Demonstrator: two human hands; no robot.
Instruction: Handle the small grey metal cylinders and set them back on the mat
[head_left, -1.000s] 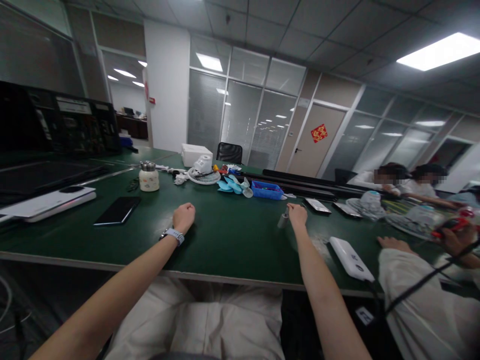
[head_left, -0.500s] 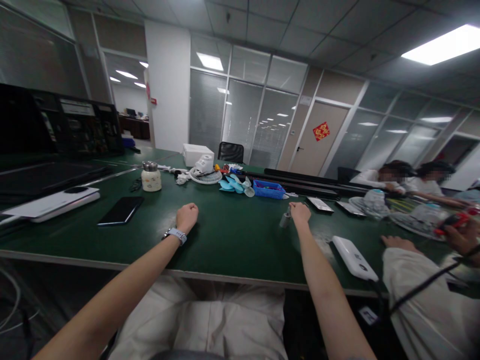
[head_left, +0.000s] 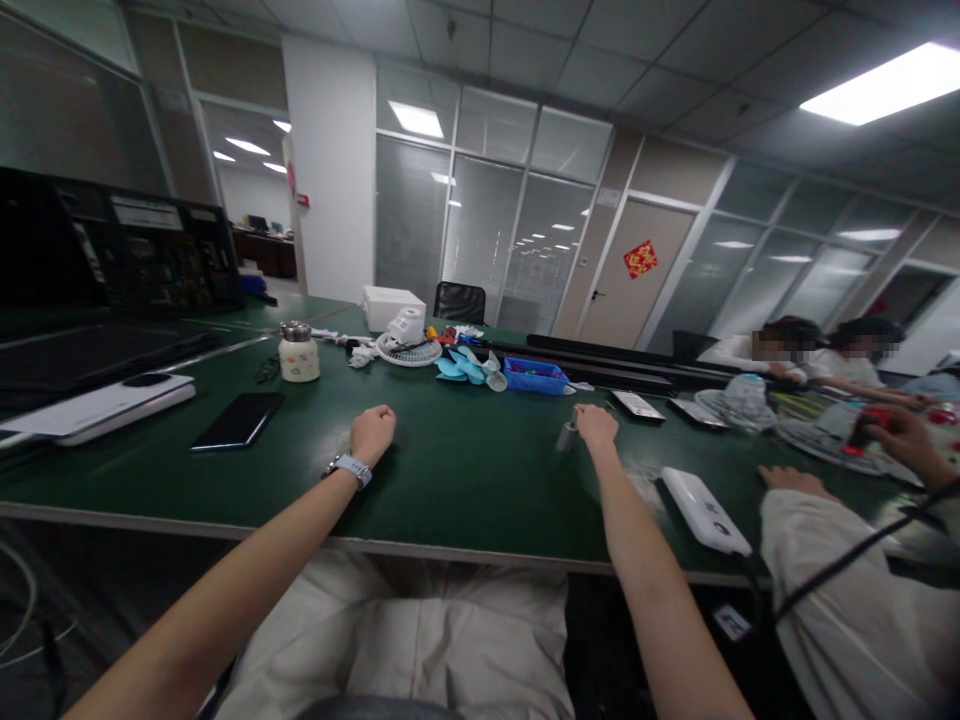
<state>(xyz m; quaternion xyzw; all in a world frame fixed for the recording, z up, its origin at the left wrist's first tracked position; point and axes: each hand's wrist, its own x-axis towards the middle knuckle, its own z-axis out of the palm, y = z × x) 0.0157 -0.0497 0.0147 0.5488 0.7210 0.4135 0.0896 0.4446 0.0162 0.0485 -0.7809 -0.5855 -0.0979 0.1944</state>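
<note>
The person's right hand is curled at the top of a small grey cylinder, which sits just to its left; whether the fingertips pinch it cannot be told. Well apart, the left hand is balled into a fist. Both forearms stretch forward, nearly straight, across the green table; a blue basket lies beyond.

A black chair stands before framed glass partitions.

Left: black phone lying flat, near a cream jar
Far side: white box, black chair to its right
Right: white oblong device
Door: red and gold diamond-shaped sign
</note>
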